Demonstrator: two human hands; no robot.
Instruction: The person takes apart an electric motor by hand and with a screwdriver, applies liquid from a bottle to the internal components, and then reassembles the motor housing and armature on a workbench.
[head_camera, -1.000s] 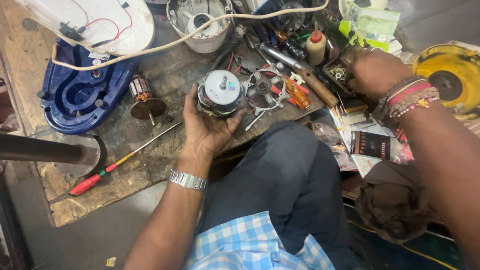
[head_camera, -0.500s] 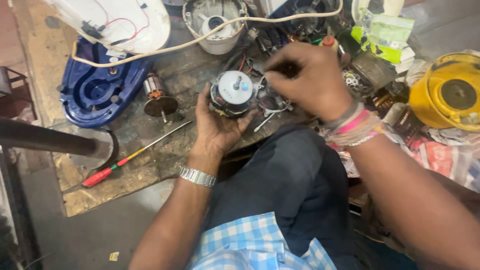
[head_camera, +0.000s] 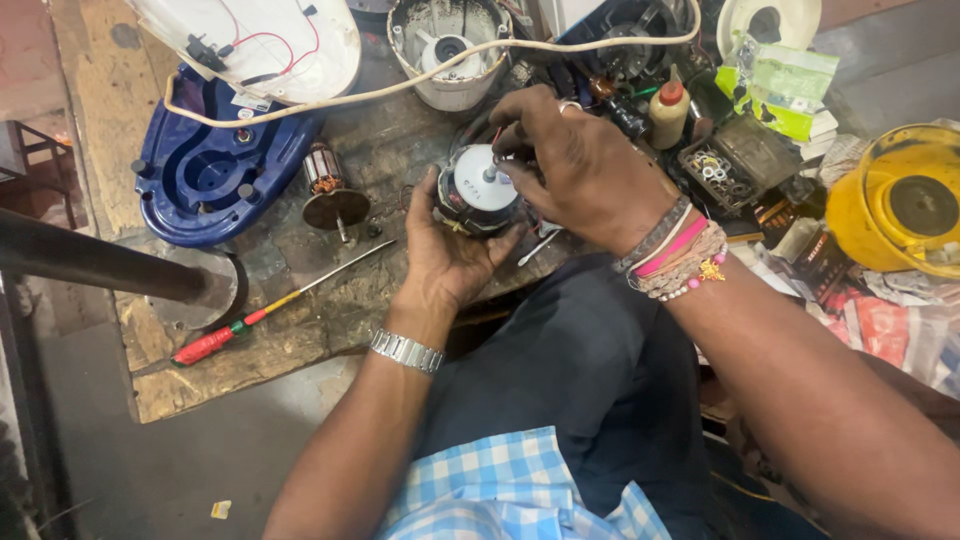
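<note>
Above workbench (head_camera: 290, 340), motor (head_camera: 478, 190) shaft-up.

The left hand (head_camera: 445, 255) was raised palm up, fingers curled into a cupping grasp, wrist bent back, forearm running down toward the body. The right hand (head_camera: 580, 165) reached in from the right, palm down, its fingertips (head_camera: 515, 135) pinched together just above the left palm, forearm angled across.

Rough, stained wood on the bench (head_camera: 250, 350), and a glossy blue plastic housing (head_camera: 200, 180) shines far left. The small motor (head_camera: 478, 190) shows a smooth matt grey cap; the screwdriver (head_camera: 280, 305) has bare metal shaft, red plastic grip.
</note>
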